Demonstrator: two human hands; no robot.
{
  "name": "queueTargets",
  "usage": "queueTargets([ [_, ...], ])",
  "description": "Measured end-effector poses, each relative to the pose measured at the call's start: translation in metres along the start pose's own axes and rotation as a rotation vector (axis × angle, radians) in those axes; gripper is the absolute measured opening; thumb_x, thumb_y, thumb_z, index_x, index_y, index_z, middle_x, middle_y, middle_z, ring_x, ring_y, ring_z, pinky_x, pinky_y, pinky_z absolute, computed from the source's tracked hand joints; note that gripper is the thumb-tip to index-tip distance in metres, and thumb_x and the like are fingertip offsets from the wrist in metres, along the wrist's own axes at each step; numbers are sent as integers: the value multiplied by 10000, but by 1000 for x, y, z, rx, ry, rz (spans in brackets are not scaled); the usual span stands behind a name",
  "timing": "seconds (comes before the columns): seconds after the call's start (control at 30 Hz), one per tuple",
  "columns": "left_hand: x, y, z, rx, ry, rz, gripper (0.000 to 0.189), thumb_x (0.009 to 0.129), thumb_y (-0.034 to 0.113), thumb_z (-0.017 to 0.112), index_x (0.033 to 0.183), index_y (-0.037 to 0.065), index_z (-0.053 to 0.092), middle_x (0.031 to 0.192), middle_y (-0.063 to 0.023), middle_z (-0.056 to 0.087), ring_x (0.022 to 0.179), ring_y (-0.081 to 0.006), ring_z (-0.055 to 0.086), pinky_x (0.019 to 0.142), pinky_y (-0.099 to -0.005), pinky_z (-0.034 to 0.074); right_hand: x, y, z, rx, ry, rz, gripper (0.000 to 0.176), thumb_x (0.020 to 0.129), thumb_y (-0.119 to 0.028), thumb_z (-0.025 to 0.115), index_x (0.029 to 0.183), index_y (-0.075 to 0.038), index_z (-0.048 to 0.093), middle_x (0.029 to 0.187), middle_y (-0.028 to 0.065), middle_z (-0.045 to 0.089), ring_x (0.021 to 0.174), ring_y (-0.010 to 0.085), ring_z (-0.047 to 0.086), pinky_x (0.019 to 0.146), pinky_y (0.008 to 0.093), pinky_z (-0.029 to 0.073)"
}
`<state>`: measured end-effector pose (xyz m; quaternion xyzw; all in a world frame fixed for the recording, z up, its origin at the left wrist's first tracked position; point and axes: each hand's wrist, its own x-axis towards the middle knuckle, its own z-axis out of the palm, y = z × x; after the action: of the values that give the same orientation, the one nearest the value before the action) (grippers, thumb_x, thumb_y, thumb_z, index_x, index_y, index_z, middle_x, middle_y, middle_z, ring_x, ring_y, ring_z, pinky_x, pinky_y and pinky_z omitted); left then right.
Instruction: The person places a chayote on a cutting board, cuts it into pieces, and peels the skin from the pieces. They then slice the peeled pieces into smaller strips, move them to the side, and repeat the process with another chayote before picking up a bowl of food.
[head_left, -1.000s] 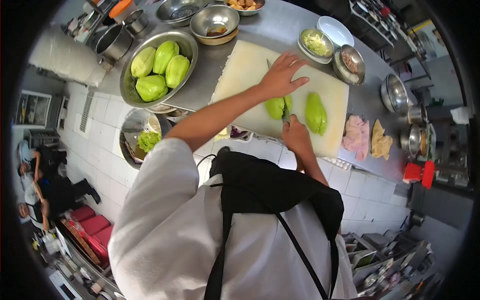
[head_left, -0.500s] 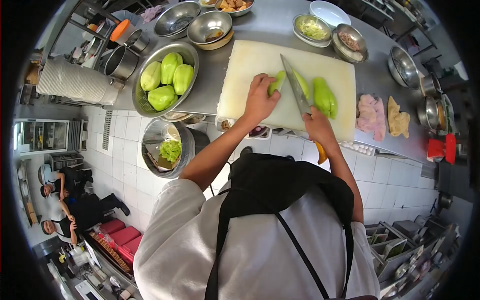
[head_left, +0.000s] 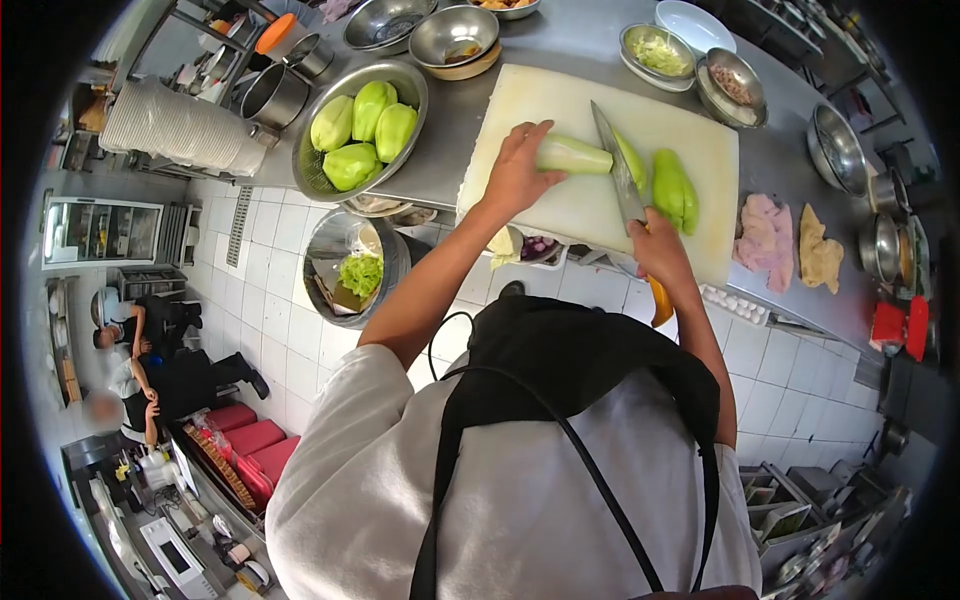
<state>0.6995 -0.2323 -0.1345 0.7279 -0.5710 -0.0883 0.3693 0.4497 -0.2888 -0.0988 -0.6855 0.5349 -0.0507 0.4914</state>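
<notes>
My left hand (head_left: 518,172) holds the left end of a pale green chayote piece (head_left: 577,155), with fingers above and thumb below. This piece lies lengthwise on the white cutting board (head_left: 600,100), its right end close to the knife blade. In my right hand (head_left: 660,248) is the yellow-orange handle of a large kitchen knife (head_left: 624,178), its blade pointing away from me. Just right of the blade lies a green chayote slice (head_left: 631,156), partly hidden behind it. Farther right on the board sits a bigger chayote piece (head_left: 675,190).
A metal colander (head_left: 418,120) of several whole chayotes stands left of the board. Metal bowls (head_left: 838,150) line the table's far and right sides. Two cloths (head_left: 766,243) lie right of the board. A bin (head_left: 375,300) stands below the table edge. Two people (head_left: 150,350) are at far left.
More of the chayote piece shows beyond my left hand, and it now lies across the board toward the knife. My right hand keeps its hold on the knife. The whole view has shifted slightly.
</notes>
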Motion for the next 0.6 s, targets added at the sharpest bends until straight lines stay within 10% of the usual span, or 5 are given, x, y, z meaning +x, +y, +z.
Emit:
queueTargets([
  [0.47,14,-36,-32,-73,-78,-165,666,692,95,866,1309,42,620,1213,-172,677,1110,-304,661,942,-383,542,-18,4,3,-52,-155,-37,259,970,-226,517,952,32,531,654,159,603,443,238,577,471,390,481],
  [0.6,5,-46,-26,32,215,-100,701,706,159,885,1329,37,588,1230,-174,614,999,-310,660,855,-377,568,-20,4,11,-75,-145,-73,266,975,-233,530,1015,30,552,630,116,566,443,207,559,456,373,460],
])
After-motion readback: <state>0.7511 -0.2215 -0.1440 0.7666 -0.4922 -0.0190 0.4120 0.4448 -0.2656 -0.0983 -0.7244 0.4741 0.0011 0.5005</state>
